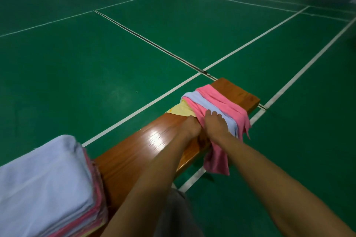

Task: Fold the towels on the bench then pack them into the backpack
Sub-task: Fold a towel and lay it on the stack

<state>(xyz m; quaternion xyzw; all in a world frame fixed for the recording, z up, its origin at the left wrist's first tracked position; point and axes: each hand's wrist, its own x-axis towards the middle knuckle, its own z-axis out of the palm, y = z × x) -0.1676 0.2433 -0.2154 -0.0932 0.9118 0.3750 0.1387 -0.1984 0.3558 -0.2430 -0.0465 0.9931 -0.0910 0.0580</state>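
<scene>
At the near end of the bench (134, 152) a folded stack (48, 184) waits, kept clear for packing. Mid-bench, the left hand (192, 127) and right hand (215, 123) curl into the pink towel (217, 150), probably gathering it. Beyond, unfolded towels (212, 102) drape with their long axes across the bench

One bench (134, 152), one folded towel stack (48, 188), two hands (192, 127).

Hands (204, 126) on pink towel (217, 102) — bench (146, 152)
</scene>
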